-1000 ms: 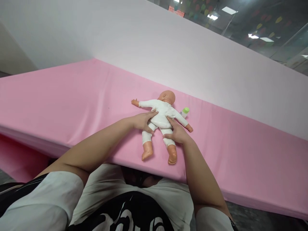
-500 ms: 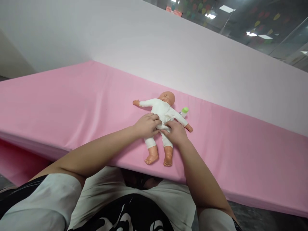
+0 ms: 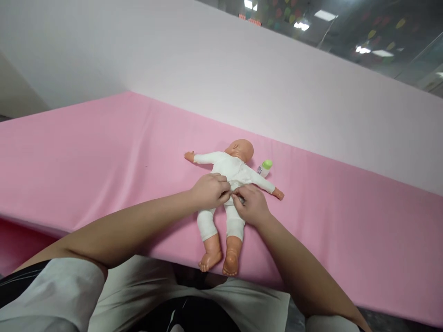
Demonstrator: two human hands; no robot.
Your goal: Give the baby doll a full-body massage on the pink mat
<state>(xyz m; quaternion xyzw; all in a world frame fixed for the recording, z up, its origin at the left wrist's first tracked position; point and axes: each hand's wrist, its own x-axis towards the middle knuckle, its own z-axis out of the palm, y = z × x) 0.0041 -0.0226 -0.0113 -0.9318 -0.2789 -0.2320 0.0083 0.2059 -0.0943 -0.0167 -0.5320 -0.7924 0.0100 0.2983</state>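
Note:
A baby doll point(image 3: 236, 226) with a white cloth body and bare tan head, hands and feet lies on the pink-covered surface, arms spread and feet towards me. Its face is not visible. My left hand point(image 3: 212, 190) is closed at the doll's waist, fingertips curled into the white cloth. Close beside it, my right hand point(image 3: 252, 203) pinches the cloth on the other side of the waist. The fingertips nearly meet, and they partly hide the fabric between them. Beyond the doll's arm on the right lies a small clear bottle point(image 3: 265, 168) with a green cap.
The pink cover point(image 3: 86, 152) spreads over a wide surface, with creases on the left. Its front edge is close to my legs. A white wall panel point(image 3: 207, 69) rises along the back, with glass point(image 3: 363, 37) above it at the right reflecting ceiling lights.
The doll has shifted towards me, its feet nearer the front edge and its legs straighter. Both hands have come closer together at its waist, and the fingers have curled tighter.

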